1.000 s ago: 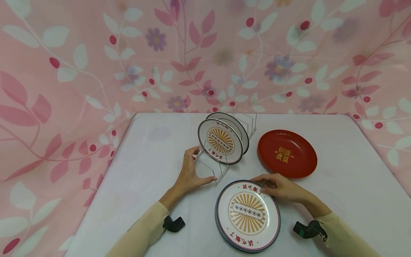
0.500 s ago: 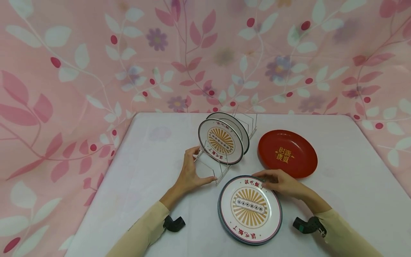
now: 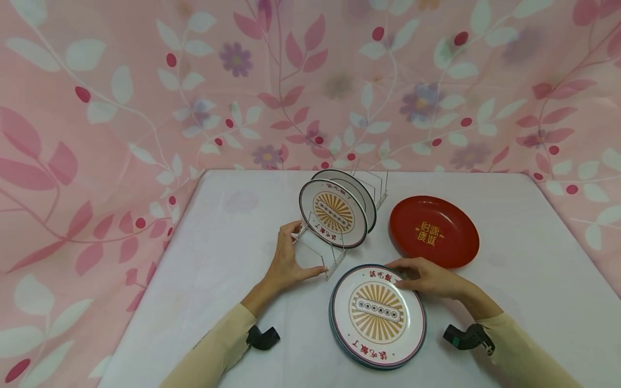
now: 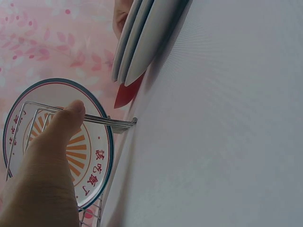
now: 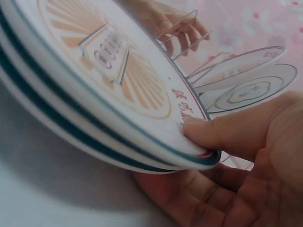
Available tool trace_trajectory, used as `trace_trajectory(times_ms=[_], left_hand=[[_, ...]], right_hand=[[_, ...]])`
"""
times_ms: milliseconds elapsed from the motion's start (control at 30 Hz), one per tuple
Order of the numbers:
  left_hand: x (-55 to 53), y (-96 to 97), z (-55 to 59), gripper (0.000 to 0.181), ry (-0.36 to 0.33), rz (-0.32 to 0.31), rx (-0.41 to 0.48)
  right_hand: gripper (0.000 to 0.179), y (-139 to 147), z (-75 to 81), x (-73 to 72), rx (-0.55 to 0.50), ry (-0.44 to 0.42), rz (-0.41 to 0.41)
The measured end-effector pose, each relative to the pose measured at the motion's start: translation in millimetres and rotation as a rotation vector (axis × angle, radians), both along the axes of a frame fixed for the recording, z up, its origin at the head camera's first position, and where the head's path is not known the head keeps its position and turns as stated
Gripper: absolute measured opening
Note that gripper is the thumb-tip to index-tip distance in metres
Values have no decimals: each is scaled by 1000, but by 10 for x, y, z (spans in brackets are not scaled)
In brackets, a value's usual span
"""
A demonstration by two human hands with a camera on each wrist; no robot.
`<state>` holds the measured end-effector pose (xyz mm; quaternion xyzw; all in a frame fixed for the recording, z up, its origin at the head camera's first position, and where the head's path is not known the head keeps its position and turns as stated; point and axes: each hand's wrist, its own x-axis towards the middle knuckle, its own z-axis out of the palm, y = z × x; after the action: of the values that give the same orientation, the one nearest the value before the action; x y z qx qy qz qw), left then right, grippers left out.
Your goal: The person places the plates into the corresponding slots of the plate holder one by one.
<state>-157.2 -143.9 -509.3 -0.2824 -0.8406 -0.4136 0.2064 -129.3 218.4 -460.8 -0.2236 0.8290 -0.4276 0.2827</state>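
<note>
2 plates upright in rack. Stack of ~3 flat on table, front of rack; not yet racked. R hand pinching stack's far rim. L hand gripping rack wire. Red dish lying apart.

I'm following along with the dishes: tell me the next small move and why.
Probably lift the top plate clear of the stack: the right hand pinches its far rim, and the left hand steadies the wire rack, which has free slots in front.
</note>
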Motion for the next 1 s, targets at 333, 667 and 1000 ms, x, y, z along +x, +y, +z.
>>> trace_trajectory(times_ms=[333, 667, 1000], left_hand=[[1, 6, -9, 116, 3, -7, 8], [1, -5, -19, 117, -1, -5, -3], [1, -2, -5, 118, -9, -6, -3]], right_hand=[[45, 142, 279, 7, -30, 19, -81], [51, 352, 451, -42, -155, -228, -89], [50, 494, 462, -100, -365, -277, -25]])
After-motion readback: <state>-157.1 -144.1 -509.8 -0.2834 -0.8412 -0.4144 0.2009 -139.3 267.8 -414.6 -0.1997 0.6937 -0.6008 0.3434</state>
